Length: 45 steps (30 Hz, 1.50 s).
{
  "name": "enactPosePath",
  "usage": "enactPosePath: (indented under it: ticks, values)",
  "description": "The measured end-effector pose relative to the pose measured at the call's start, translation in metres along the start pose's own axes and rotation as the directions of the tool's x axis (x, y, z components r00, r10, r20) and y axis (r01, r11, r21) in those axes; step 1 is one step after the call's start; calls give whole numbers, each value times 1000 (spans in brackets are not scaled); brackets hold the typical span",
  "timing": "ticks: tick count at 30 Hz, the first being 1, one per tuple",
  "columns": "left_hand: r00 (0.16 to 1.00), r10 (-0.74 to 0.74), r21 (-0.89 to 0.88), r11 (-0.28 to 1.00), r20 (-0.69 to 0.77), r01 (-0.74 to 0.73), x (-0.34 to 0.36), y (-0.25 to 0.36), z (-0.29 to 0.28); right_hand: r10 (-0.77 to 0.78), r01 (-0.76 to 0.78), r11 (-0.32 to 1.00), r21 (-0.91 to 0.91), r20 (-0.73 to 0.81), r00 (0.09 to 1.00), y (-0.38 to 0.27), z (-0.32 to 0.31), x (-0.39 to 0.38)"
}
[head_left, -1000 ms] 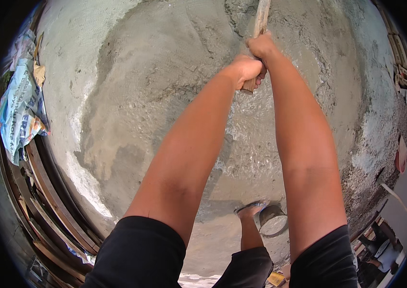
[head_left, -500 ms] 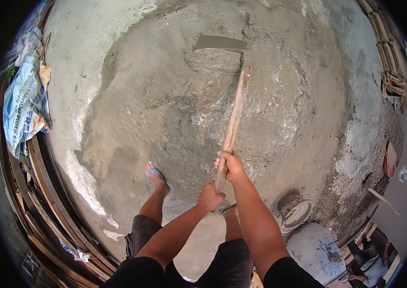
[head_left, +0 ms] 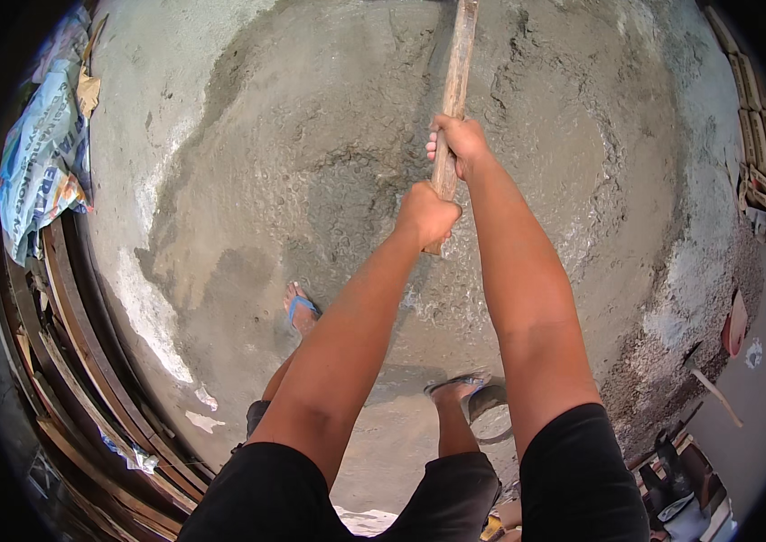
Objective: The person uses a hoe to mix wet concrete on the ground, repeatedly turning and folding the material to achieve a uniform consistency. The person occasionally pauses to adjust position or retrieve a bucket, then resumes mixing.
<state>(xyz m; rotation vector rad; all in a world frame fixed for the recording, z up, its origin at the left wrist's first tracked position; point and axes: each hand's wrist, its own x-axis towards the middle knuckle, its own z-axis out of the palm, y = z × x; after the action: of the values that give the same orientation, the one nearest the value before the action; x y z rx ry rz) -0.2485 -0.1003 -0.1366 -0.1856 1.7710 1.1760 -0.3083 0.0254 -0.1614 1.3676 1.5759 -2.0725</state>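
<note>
Both my arms stretch forward over a wide spread of wet grey cement mix. My left hand is wrapped round the lower end of a mixing hoe's wooden handle. Farther up the same handle, my right hand is closed round it. The handle points away from me, leaning slightly right, and runs to the top edge of the view. The hoe's blade lies almost wholly beyond that edge.
My feet, in blue flip-flops, stand at the near side of the mix. A bucket shows partly behind my right forearm. Long timber boards and a plastic sack lie left. Gravel and a pale stick lie right.
Both hands have pushed the hoe away from me, so its blade has left the view at the top. My arms are straighter, and the view has shifted slightly.
</note>
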Motion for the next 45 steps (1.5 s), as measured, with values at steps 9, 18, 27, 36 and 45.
enactPosePath:
  ticks: [9,18,27,36,45]
  values:
    - [973,-182,-133,970,142,201,-121,-130,31,175,-218,956,-196,-214,961,127,-4,-124]
    - [992,-100,121,988,72,91,-286,-123,61,212,-208,977,41,-144,967,136,-43,-293]
    - [958,280,87,955,58,-284,-11,102,91,-520,544,836,68,-215,826,41,-144,-235]
    - [997,-18,137,991,81,6,132,160,169,55,86,910,405,-323,945,255,-213,-515]
    - [985,-171,158,974,31,164,42,37,223,38,273,745,609,-446,894,214,-281,-596]
